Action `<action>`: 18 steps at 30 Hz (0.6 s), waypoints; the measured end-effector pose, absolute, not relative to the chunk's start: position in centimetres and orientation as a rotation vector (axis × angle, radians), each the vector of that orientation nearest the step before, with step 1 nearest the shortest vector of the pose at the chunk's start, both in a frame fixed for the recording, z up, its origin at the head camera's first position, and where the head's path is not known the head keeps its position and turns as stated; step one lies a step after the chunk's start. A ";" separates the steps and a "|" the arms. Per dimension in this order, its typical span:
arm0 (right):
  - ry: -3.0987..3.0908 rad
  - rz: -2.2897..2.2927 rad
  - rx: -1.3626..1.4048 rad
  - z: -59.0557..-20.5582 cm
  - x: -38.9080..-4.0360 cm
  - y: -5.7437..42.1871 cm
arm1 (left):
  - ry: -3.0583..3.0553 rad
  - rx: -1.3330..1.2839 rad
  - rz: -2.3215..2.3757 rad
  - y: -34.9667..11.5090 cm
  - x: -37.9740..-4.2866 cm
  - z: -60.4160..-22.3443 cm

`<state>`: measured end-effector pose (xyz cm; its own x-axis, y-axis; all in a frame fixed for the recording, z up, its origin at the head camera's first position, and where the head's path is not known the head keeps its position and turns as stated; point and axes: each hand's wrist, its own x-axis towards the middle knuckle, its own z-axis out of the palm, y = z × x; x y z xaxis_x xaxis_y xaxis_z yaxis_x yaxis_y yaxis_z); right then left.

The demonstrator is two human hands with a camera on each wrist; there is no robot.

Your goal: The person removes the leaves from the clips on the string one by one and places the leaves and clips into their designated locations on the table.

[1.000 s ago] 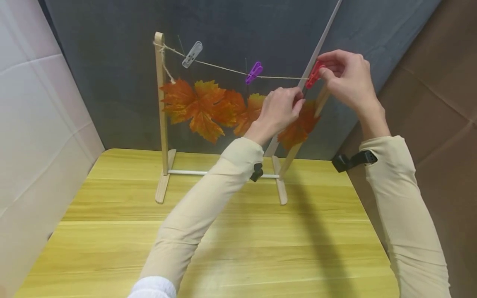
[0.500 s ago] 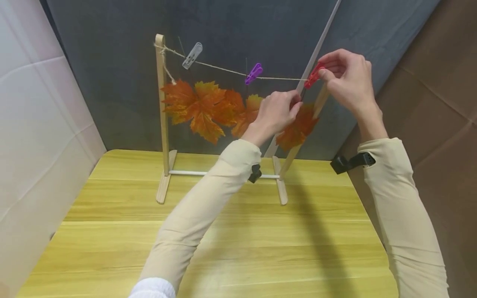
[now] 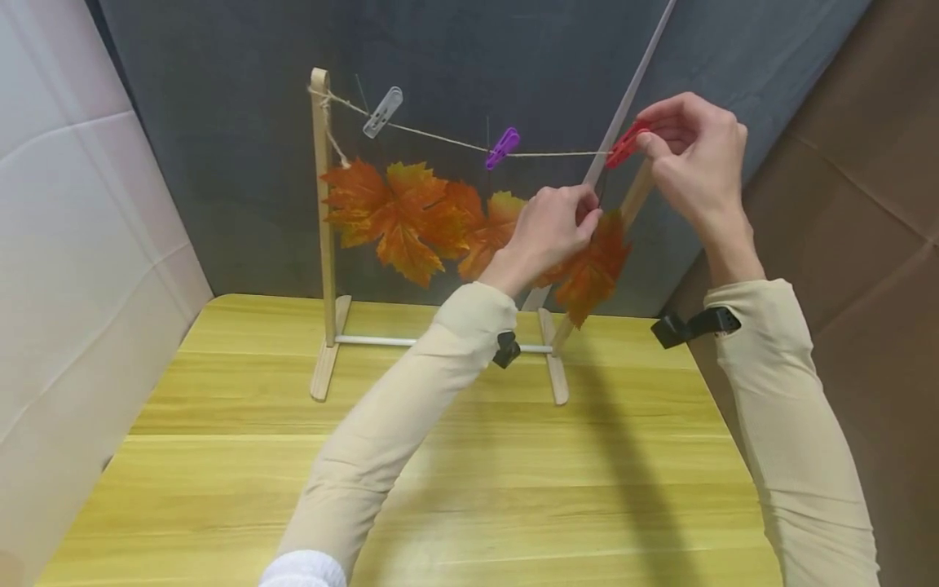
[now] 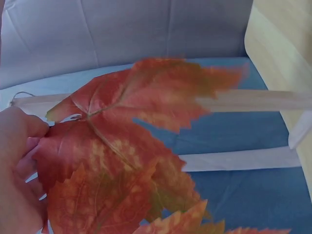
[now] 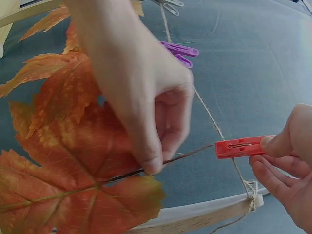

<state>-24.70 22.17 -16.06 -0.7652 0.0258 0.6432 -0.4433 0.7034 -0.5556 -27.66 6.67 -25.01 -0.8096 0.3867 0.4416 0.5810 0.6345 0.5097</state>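
Red clothespin [image 5: 239, 146], leaf stem [image 5: 190, 153] well above tabletop edge [image 3: 253, 300].

Yellow wood-grain table [image 3: 220, 465]; dark grey backdrop [image 3: 499, 49] behind; pale creased sheet [image 3: 81, 244] left, brown sheet [image 3: 866, 163] right.

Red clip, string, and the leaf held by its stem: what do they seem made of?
Red clip: probably plastic, smooth and evenly coloured. String: likely natural twine, matte, beige and fuzzy-looking. Leaf: perhaps printed fabric, matte, with blotchy orange and raised-looking veins, though plastic is possible.
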 end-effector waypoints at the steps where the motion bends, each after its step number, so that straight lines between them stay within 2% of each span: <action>1: -2.260 0.968 0.323 -16.0 -24.7 22.2 | -2.565 -0.780 -0.957 6.6 -27.6 -25.1; 7: -2.162 0.981 0.342 -16.1 -24.7 22.2 | -2.555 -0.815 -0.963 6.6 -27.3 -25.7; 18: -1.986 1.055 0.364 -17.1 -22.6 21.5 | -2.378 -1.136 -0.904 6.8 -25.7 -27.6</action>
